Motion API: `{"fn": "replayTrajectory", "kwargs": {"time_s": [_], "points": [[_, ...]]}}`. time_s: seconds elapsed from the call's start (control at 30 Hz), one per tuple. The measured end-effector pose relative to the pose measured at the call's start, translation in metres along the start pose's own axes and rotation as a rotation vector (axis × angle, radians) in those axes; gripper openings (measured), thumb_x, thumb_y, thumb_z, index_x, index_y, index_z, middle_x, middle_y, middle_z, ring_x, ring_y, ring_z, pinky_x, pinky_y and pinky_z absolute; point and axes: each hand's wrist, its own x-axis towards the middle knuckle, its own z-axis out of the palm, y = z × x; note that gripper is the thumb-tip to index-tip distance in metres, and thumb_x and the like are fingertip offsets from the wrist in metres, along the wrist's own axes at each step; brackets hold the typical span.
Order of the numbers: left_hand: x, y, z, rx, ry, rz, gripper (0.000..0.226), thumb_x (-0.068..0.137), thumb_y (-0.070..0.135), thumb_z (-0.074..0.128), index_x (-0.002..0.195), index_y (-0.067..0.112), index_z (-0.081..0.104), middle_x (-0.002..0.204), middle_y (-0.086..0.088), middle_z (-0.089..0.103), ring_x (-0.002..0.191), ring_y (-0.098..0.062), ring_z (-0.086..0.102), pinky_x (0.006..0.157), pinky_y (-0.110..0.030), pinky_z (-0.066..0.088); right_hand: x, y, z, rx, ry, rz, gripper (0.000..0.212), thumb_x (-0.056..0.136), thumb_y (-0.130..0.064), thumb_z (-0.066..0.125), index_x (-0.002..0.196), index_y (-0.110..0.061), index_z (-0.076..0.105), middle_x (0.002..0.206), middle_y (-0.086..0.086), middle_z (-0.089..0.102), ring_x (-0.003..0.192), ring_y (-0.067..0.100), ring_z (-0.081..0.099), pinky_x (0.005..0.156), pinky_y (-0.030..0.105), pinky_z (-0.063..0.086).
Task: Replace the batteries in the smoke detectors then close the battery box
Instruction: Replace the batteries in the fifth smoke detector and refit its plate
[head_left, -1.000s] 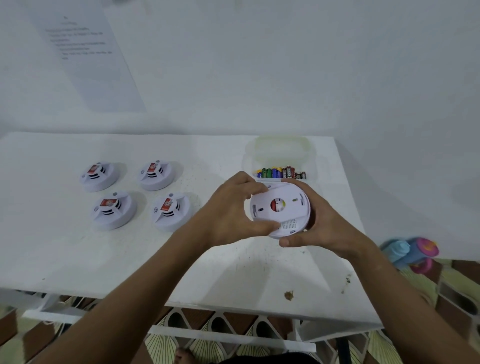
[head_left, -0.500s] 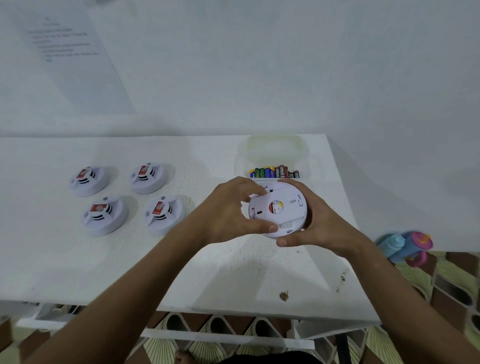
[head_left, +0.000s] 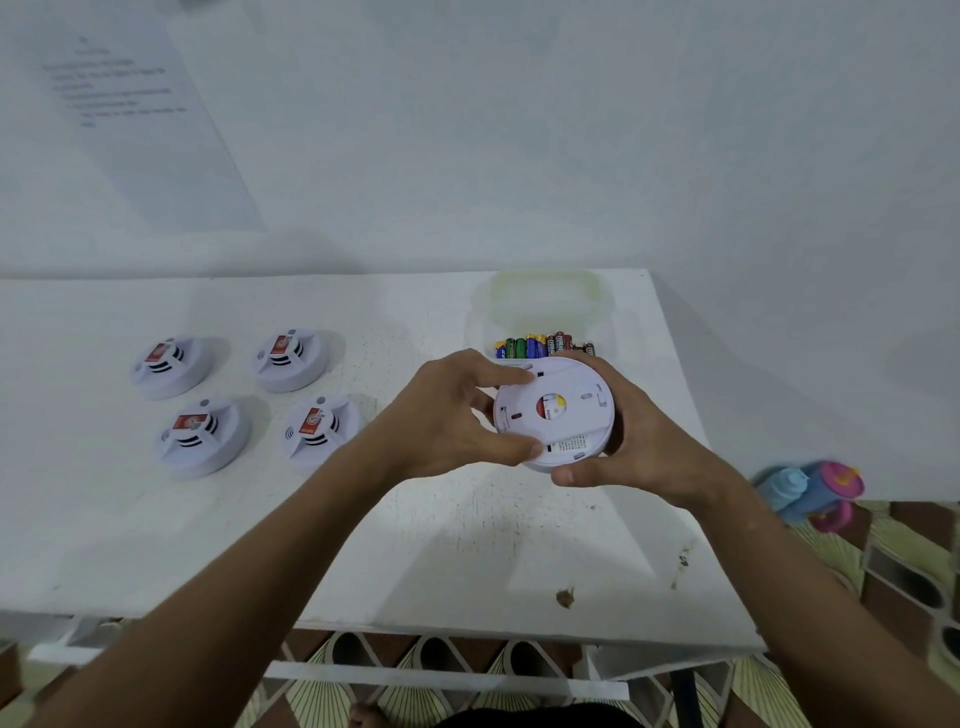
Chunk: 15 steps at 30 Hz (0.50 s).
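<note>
I hold a round white smoke detector (head_left: 558, 410) above the table, its flat back plate turned up towards me. My right hand (head_left: 639, 447) cups it from the right and below. My left hand (head_left: 452, 415) grips the back plate's left rim with fingers and thumb. Just behind the detector stands the open clear battery box (head_left: 545, 312) with several coloured batteries (head_left: 540, 345) in it. Several more smoke detectors lie face up on the left, the nearest (head_left: 319, 431) beside my left wrist.
The white table (head_left: 467, 561) runs to a right edge near the box and a front edge below my forearms. A paper sheet (head_left: 130, 114) hangs on the wall. Blue and pink bottles (head_left: 810, 491) lie on the patterned floor at right.
The camera view has shifted slightly. My hands stay on the detector, and the back plate looks turned a little under my left fingers.
</note>
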Motion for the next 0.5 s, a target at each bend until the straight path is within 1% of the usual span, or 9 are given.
{"fn": "replayTrajectory", "kwargs": {"time_s": [0.1,0.23,0.3,0.37,0.43,0.5], "points": [[-0.004,-0.001,0.007,-0.057,0.070,0.000,0.059,0.060,0.039,0.089,0.115,0.030,0.068,0.103,0.016,0.060,0.089,-0.011,0.067,0.064,-0.017,0.054,-0.001,-0.001,-0.001,0.006,0.006,-0.008,0.093,0.064,-0.003,0.085,0.143,-0.021,0.040,0.136,-0.002,0.057,0.127,0.021,0.055,0.091,0.036,0.057],[-0.006,0.000,0.018,-0.150,0.151,-0.041,0.062,0.054,0.044,0.088,0.111,0.028,0.069,0.106,0.011,0.062,0.091,-0.015,0.068,0.070,-0.027,0.060,-0.001,-0.001,0.000,-0.007,0.018,-0.009,0.093,0.064,-0.002,0.085,0.143,-0.020,0.040,0.135,-0.003,0.058,0.127,0.019,0.056,0.089,0.031,0.056],[-0.005,-0.001,0.018,-0.110,0.108,-0.028,0.064,0.059,0.042,0.088,0.117,0.027,0.068,0.106,0.010,0.059,0.095,-0.016,0.066,0.073,-0.029,0.060,-0.001,0.000,0.000,-0.007,0.018,-0.006,0.093,0.063,-0.001,0.085,0.143,-0.019,0.040,0.135,-0.002,0.058,0.127,0.019,0.056,0.091,0.031,0.056],[-0.003,-0.002,0.015,-0.034,0.040,0.001,0.065,0.064,0.038,0.087,0.124,0.026,0.064,0.107,0.010,0.055,0.097,-0.016,0.064,0.074,-0.025,0.059,-0.002,0.000,-0.002,-0.014,0.007,-0.003,0.093,0.063,-0.002,0.085,0.143,-0.019,0.041,0.135,-0.001,0.058,0.127,0.021,0.056,0.093,0.034,0.055],[-0.002,-0.003,0.012,-0.012,0.009,0.033,0.066,0.064,0.035,0.087,0.125,0.028,0.063,0.106,0.008,0.053,0.095,-0.016,0.063,0.071,-0.023,0.059,-0.002,-0.001,-0.004,-0.017,-0.006,0.004,0.094,0.062,-0.002,0.085,0.143,-0.019,0.041,0.135,0.001,0.058,0.127,0.023,0.055,0.095,0.038,0.055],[-0.001,-0.004,0.009,-0.030,0.005,0.056,0.063,0.062,0.031,0.087,0.121,0.031,0.065,0.103,0.004,0.052,0.089,-0.013,0.062,0.065,-0.021,0.056,-0.001,-0.002,-0.005,-0.014,-0.036,0.003,0.095,0.062,0.000,0.086,0.144,-0.017,0.040,0.137,0.003,0.056,0.128,0.026,0.054,0.096,0.042,0.055]]}}
